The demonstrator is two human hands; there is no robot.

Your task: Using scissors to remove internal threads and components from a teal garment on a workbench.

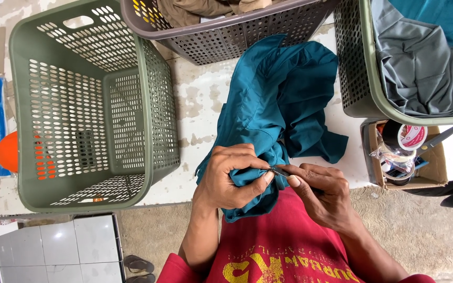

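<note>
At lower centre, the left hand (232,175) bunches the teal garment (279,99), whose length runs up-frame across the tabletop (200,99). The right hand (318,191) pinches a small dark tool (280,171) against the gathered fabric, touching the left thumb.

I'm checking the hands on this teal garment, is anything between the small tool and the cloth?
Nothing visible. The left hand pinches the teal garment, and the right hand holds a thin metal tool whose tip meets the bunched cloth directly.
</note>
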